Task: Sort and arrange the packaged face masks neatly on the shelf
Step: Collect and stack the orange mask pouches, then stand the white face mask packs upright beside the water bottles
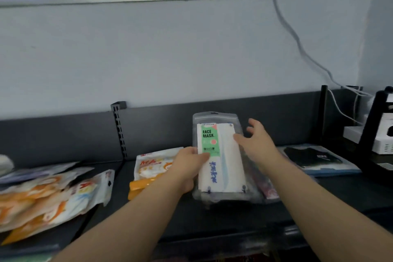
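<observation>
On the shelf [212, 215] at twelve o'clock, my left hand [189, 168] pinches a mask pack [219, 155], right hand [257, 142] spread; orange packs [49, 195] at nine look unsorted.

Both your bare forearms reach forward from the lower edge of the view and draw closer toward the middle. Your left hand [188, 166] pinches the left edge of the clear mask pack [221, 174], with the thumb laid across its top face and the other fingers out of sight beneath. Your right hand [256, 143] is loose, fingers spread and slightly bent, thumb tip at the pack's right side. Whether its palm touches the pack cannot be told.
</observation>
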